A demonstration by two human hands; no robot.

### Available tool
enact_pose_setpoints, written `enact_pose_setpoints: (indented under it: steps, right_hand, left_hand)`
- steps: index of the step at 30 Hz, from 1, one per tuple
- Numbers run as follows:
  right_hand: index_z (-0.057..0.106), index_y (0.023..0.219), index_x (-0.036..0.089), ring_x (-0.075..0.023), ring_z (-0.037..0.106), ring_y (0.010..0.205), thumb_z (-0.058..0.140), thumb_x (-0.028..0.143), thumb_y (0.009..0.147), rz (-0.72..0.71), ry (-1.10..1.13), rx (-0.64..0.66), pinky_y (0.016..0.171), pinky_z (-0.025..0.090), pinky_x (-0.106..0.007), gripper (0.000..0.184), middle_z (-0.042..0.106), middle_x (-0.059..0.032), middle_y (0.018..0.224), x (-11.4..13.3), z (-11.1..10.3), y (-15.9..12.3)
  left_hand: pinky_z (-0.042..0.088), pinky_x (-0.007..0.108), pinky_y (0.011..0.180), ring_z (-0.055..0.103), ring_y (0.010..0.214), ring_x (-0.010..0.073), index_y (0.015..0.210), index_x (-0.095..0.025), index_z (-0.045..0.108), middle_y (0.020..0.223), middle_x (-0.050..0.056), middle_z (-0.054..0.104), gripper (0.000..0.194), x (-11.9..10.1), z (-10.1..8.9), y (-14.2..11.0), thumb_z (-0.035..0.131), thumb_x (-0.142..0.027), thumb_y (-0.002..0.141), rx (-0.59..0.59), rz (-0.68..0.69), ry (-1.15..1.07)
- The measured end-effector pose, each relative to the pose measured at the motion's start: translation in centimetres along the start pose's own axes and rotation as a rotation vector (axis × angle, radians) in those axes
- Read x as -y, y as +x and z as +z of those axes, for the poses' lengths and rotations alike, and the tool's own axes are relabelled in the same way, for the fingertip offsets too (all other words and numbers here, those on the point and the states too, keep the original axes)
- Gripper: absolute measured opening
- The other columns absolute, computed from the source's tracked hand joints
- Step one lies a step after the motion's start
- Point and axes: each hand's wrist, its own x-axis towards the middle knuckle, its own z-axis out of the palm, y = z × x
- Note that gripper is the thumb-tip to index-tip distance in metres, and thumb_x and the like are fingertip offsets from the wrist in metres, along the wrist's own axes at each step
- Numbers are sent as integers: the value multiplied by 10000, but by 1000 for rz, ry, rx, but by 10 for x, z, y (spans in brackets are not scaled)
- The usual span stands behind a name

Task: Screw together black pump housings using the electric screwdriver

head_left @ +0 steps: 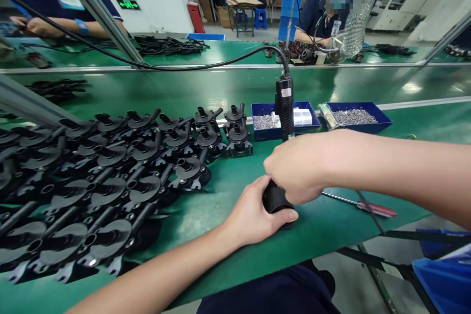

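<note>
My left hand [257,213] is wrapped round a black round part [274,199] standing on the green bench [331,225]. My right hand [296,169] is closed on top of the same part, fingers curled down; what is inside them is hidden. A black electric screwdriver [284,103] hangs on a cable just behind my right hand, its tip hidden by the hand. To the left lie several black pump housings [110,171] in rows.
Two blue trays, one [263,133] with screws and white pieces, the other [355,117] with screws, stand behind. A red-handled screwdriver [368,206] lies at the right. Other people work across the green conveyor [184,88]. A blue bin [445,279] sits low right.
</note>
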Motion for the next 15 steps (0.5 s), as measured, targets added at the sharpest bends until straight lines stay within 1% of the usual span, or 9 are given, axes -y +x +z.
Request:
enact_pose_setpoints:
  steps: [1,2,3,6,9,12,15]
  right_hand:
    - [489,369,202,-138,491,408,840,48,626,1,-107,149,500,400,-288,461,375,56,359,-1,-6,-7]
    - [490,388,210,-151,488,417,811,56,653,7,-189,266,481,374,-288,443,380,43,373,-2,-9,-14]
    - [495,420,217,-161,489,435,783,73,689,10,-228,325,470,351,-288,419,388,32,397,-5,-10,-19]
    - [516,511,219,-173,500,487,727,83,752,-9,-197,278,494,329,-308,348,401,22,468,-16,-4,-28]
    - [621,631,207,-195,562,550,663,104,818,-6,-191,292,542,349,-331,218,513,-6,563,-22,3,-30]
    - [718,758,188,-236,633,654,628,163,869,22,-164,362,573,379,-333,146,637,-59,686,-15,2,-30]
    - [775,859,158,-242,659,708,683,176,834,84,-160,375,590,394,-310,96,692,-87,750,-3,2,-31]
  left_hand:
    - [550,398,815,683,968,302,1132,-202,671,1095,78,739,540,0,0,0,877,-530,755,5,-14,11]
    - [537,387,790,671,939,292,1120,-199,670,1066,74,726,546,-1,0,1,876,-544,751,11,-28,24]
    - [522,376,764,658,913,284,1112,-197,667,1037,70,712,554,-1,0,1,874,-558,746,12,-39,36]
    - [467,336,674,614,834,251,1071,-198,649,951,47,665,562,-2,0,2,872,-585,731,12,-70,66]
    - [432,313,637,584,793,227,1009,-203,630,901,26,626,538,-3,1,2,874,-589,725,13,-81,82]
    - [444,317,651,595,809,233,1024,-202,635,919,31,635,544,-2,1,1,883,-579,719,6,-81,75]
    - [475,332,703,624,865,254,1044,-201,648,965,50,671,530,-1,0,1,894,-544,723,-12,-37,63]
